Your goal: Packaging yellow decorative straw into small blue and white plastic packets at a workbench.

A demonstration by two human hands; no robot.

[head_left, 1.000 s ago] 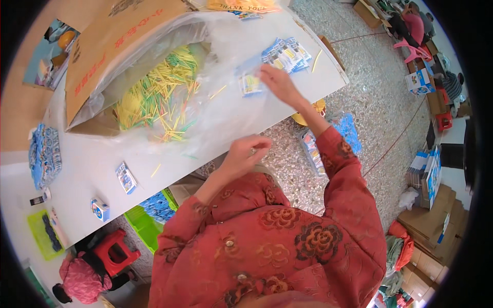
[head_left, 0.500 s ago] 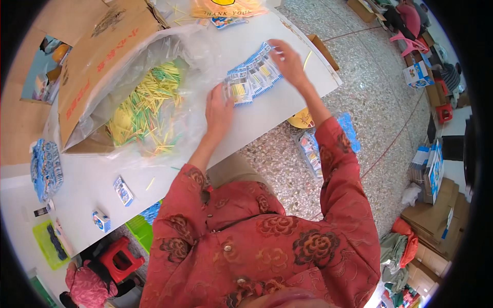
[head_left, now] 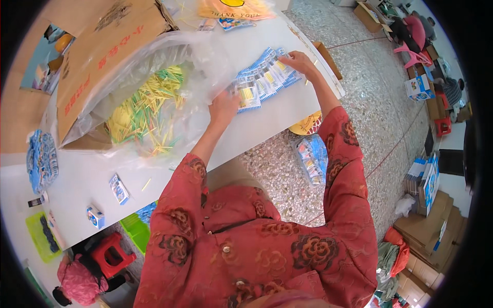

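Note:
A fanned row of small blue-and-white packets [head_left: 263, 78] lies on the white table [head_left: 287, 110]. My left hand [head_left: 224, 107] presses on the near end of the row, fingers spread over a packet. At the far end my right hand [head_left: 298, 62] rests on the last packets with its fingers curled on them. Just left of my left hand lies a clear plastic bag [head_left: 154, 97] full of yellow and green sticks, spilling from an open cardboard box [head_left: 97, 56].
Two loose small packets [head_left: 119, 189] [head_left: 95, 216] lie near the table's front edge, and a blue pile [head_left: 42, 159] at far left. A yellow bag [head_left: 233, 7] lies at the table's far end. On the floor: a packet bundle [head_left: 310, 159], red stool [head_left: 110, 254], cardboard boxes [head_left: 426, 226].
My left hand has reached up from the table's edge to the packets. Both hands have drawn the packets out into a longer fanned row.

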